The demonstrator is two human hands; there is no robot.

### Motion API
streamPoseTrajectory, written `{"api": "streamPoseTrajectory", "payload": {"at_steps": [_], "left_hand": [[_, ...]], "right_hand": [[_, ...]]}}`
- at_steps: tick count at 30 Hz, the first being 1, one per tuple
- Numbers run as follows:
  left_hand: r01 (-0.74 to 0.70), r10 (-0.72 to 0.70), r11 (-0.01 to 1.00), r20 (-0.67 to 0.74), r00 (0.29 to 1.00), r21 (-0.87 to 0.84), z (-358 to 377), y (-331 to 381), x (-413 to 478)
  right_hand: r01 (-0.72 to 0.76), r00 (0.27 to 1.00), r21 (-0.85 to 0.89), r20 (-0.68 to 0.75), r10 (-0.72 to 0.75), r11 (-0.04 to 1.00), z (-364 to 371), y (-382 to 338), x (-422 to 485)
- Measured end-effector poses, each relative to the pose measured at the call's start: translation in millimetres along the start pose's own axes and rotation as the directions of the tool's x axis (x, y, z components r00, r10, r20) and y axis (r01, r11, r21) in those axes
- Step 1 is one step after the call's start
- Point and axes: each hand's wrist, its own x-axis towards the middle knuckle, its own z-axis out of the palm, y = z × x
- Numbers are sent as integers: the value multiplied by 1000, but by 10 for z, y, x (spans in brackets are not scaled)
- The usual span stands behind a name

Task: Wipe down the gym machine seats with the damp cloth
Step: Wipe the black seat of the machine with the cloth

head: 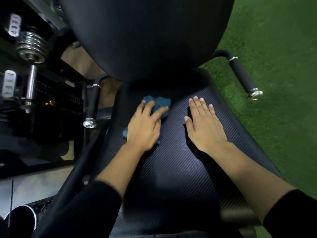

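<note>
A black textured seat pad fills the middle of the view, with the black backrest rising behind it. A blue cloth lies on the seat's far left part. My left hand presses flat on the cloth with spread fingers, covering most of it. My right hand rests flat on the bare seat to the right of the cloth, fingers straight and together, holding nothing.
Two black foam-grip handles flank the seat: the left handle and the right handle. Metal weight plates and the machine frame stand at the left. Green turf lies to the right. A shoe shows at bottom left.
</note>
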Motion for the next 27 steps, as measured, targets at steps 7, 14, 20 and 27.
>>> {"api": "streamPoseTrajectory", "payload": {"at_steps": [7,14,20,27], "left_hand": [[-122,130,987,77,988,-107,-252,-131,-861],[199,-200,980,19,980,23,-1,-679,149],[214,-214,976,5,977,49,-161,-387,-591],[395,-396,917,8,918,48,-397,-219,-1518]], "right_hand": [[22,1000,-54,19,-21,998,160,-62,-14],[14,1000,-63,5,-14,998,199,-55,-12],[24,999,-60,32,-22,998,166,-100,-177],[35,998,-26,44,-33,999,134,-251,-591]]}}
